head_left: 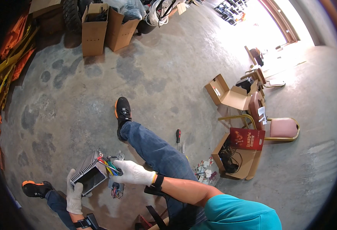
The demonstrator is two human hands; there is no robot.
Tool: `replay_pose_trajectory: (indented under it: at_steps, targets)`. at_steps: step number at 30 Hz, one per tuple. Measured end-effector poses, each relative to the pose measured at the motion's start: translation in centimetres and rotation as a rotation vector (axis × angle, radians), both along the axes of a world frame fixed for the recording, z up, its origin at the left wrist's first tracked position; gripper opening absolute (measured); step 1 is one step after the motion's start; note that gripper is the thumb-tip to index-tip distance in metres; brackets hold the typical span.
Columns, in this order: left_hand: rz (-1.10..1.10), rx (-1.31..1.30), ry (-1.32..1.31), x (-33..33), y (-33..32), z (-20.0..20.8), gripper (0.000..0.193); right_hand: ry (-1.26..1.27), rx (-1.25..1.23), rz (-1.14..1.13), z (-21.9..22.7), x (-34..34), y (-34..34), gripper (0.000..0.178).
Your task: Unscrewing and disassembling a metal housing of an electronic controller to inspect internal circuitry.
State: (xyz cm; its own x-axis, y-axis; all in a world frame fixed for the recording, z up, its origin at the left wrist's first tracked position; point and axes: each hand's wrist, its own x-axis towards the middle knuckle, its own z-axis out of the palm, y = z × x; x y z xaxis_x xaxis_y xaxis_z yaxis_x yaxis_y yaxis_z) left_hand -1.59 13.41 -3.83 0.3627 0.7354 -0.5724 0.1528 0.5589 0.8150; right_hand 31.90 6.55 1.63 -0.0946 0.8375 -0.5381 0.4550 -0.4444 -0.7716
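White knit gloves cover both hands. At the far left, orange and yellow strips (11,53) lie piled along the edge of the concrete floor (157,76). Low in the view, the left hand (75,195) rises from the bottom edge, forearm upright, its fingers curled around the lower left corner of a grey finned metal box (89,173), which is tilted above the floor between the person's 2 legs. The right hand (132,172) reaches across from the right, forearm roughly level with a black strap at the wrist, fingers closed around a bundle of coloured wires (109,165) at the box's upper right end. A second clump of wires (116,190) hangs just below.

Further back, 2 tall cardboard boxes (103,28) stand open; the left 1 holds dark items too small to tell. Right of the outstretched leg lies a red-handled screwdriver (178,135). Beyond it, an open carton (229,161) holds black cables, beside a red packet (248,138). An empty flat carton (228,94) lies open near a pink-seated chair (279,128).
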Motion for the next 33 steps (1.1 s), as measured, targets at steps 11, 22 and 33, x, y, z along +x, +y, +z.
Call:
replay_pose_trajectory:
  at_steps: [11,22,33]
  targets:
    - [0.017,-0.013,-0.024,0.1,-0.3,-0.1,0.107,0.018,-0.002,-0.006,-0.2,-0.1,-0.2,0.045]
    - [0.025,-0.099,-0.05,0.3,-0.3,0.8,0.106,0.002,-0.002,0.013,-0.4,-0.1,-0.4,0.048]
    - [0.005,0.075,-0.01,-0.3,-0.8,-1.0,0.093,-0.001,-0.066,0.002,0.8,-0.1,-0.3,0.045]
